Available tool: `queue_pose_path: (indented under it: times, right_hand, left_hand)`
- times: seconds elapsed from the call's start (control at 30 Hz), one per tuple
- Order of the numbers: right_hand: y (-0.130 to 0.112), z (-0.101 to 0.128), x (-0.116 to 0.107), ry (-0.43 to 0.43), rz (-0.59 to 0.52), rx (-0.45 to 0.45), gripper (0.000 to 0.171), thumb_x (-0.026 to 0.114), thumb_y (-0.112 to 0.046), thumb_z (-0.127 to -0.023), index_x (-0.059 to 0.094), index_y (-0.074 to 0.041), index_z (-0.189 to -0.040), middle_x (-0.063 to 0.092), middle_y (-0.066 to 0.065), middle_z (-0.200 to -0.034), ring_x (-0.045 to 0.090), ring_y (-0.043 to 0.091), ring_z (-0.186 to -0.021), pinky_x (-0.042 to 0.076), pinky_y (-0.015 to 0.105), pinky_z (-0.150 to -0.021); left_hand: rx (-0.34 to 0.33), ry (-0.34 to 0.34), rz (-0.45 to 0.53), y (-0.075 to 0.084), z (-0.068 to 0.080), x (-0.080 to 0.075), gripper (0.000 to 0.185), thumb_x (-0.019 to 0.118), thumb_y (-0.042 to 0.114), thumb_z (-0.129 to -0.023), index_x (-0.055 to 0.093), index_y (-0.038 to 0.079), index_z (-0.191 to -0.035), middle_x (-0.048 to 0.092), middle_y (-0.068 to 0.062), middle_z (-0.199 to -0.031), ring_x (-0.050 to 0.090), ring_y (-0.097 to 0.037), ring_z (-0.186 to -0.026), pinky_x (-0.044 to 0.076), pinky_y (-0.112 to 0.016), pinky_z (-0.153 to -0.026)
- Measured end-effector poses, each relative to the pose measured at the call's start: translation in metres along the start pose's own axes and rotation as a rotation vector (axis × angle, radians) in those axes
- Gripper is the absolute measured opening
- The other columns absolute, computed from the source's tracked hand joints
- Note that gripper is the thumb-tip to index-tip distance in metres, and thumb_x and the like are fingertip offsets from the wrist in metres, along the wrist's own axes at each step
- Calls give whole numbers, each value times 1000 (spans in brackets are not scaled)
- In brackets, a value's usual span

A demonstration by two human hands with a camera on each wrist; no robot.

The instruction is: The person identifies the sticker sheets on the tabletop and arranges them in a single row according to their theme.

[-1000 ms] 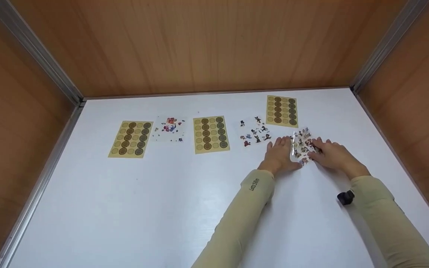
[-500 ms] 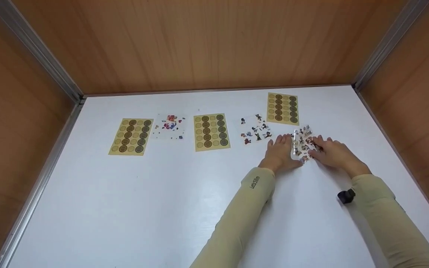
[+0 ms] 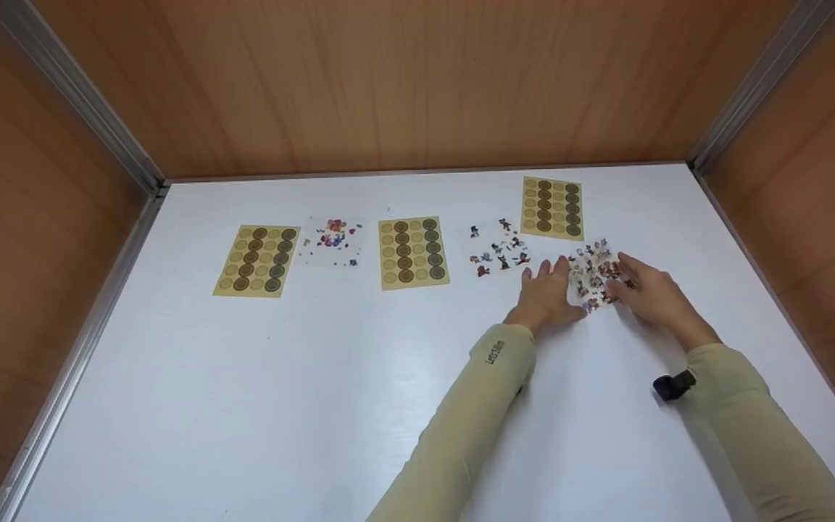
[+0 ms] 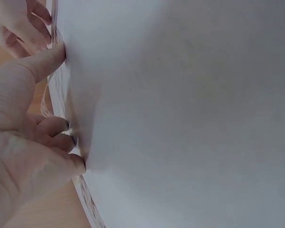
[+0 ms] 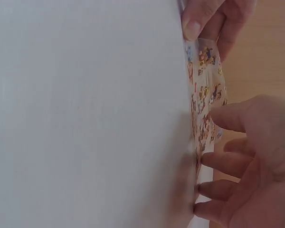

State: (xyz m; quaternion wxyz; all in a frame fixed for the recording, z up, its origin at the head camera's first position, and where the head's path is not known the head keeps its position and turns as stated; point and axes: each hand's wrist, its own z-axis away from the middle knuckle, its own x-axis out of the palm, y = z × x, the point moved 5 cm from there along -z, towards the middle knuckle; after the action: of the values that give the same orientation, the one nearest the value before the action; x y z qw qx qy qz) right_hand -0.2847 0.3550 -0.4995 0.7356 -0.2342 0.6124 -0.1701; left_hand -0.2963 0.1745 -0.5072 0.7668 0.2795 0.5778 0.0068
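A clear sticker sheet (image 3: 589, 279) printed with small cartoon figures lies on the white table at the right, between both hands. My left hand (image 3: 544, 296) rests along its left side, fingers spread on the table. In the right wrist view the left thumb (image 5: 193, 29) presses the near corner of the sticker sheet (image 5: 206, 90). My right hand (image 3: 653, 297) is over the sheet's right edge. Its thumb (image 5: 225, 116) touches the film, and the other fingertips stand apart on the table. One edge of the film lifts off the table in that view.
A second clear cartoon sticker sheet (image 3: 501, 250) lies left of the left hand, a third (image 3: 332, 241) farther left. Yellow sheets of round stickers lie at the left (image 3: 256, 261), middle (image 3: 413, 253) and back right (image 3: 552, 208). Wooden walls (image 3: 417, 87) enclose the table (image 3: 280, 406).
The right fingers have spread and shifted slightly up along the sheet's right edge. A bright glare along its left edge has gone. The left hand stays nearly in place.
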Motion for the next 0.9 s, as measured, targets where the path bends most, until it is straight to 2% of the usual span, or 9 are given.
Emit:
queue_pose_path:
  times: [0.1, 0.23, 0.4, 0.53, 0.63, 0.73, 0.9]
  right_hand:
    - [-4, 1, 3, -2, -50, -13, 69, 54, -31, -106, 27, 8, -155, 39, 32, -152, 37, 50, -139, 29, 61, -116]
    - [-10, 1, 8, -26, -57, -33, 64, 55, -29, -105, 32, 4, -155, 39, 31, -152, 36, 51, -140, 28, 62, -115]
    - [-12, 3, 14, -45, -70, -43, 62, 58, -26, -105, 34, -1, -156, 37, 27, -155, 32, 49, -143, 25, 61, -117]
    - [-13, 3, 16, -48, -107, -51, 62, 57, -26, -105, 34, 0, -156, 36, 25, -157, 33, 45, -144, 26, 58, -118]
    - [-14, 3, 17, -32, -151, -54, 62, 57, -26, -105, 33, 0, -156, 37, 26, -156, 34, 45, -144, 28, 57, -118]
    - [-14, 1, 17, -11, -231, -49, 66, 56, -24, -105, 27, 2, -158, 31, 28, -159, 31, 44, -145, 27, 54, -119]
    - [-15, -1, 12, 37, -417, -6, 79, 56, -23, -105, 7, 3, -160, 13, 28, -164, 24, 44, -148, 27, 50, -118]
  left_hand:
    - [0, 11, 36, -2, -1, -1, 97, 79, 46, -85, 27, 15, -161, 40, 0, -160, 27, -17, -151, 12, -42, -125]
    - [28, 36, 109, -5, -3, -5, 91, 84, 35, -82, 37, 14, -158, 51, 2, -152, 34, -19, -148, 14, -44, -124]
    - [51, 61, 252, -9, -3, -8, 70, 83, 16, -81, 56, 13, -145, 65, 5, -135, 48, -14, -138, 18, -36, -124]
    - [36, 64, 418, -15, -3, -10, 45, 74, 0, -85, 71, 12, -128, 73, 4, -120, 60, -11, -123, 37, -23, -112]
    - [34, 76, 502, -18, -2, -11, 36, 67, -7, -87, 75, 9, -119, 75, 2, -111, 66, -11, -112, 46, -17, -98]
    - [40, 94, 524, -21, 0, -12, 32, 65, -7, -89, 76, 7, -115, 76, -1, -109, 68, -11, -108, 49, -15, -93]
    - [27, 102, 589, -25, 2, -13, 29, 64, -9, -91, 76, 6, -112, 77, -4, -105, 70, -13, -101, 51, -17, -90]
